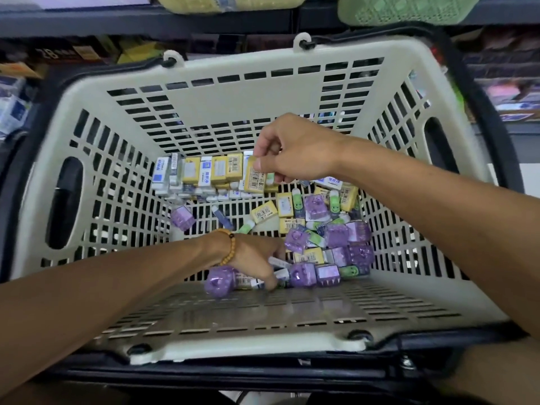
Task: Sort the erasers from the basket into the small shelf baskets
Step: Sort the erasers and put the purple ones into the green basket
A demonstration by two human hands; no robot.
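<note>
Erasers (318, 229), dozens, in one cream basket (263, 92); right hand (292, 153) pinching a yellow eraser (257, 178), left hand (257, 261) curled on several; two shelf baskets (409, 10) above.

your view is evenly lit from above, soft and a bit cool, with no hard shadows. a dull sheen lies on the near wall of the basket (263, 305). the wide lens bows its rim and bends both arms outward. the shelves (87, 19) up top smear into blur, perhaps from head motion; labels there are unreadable.
</note>
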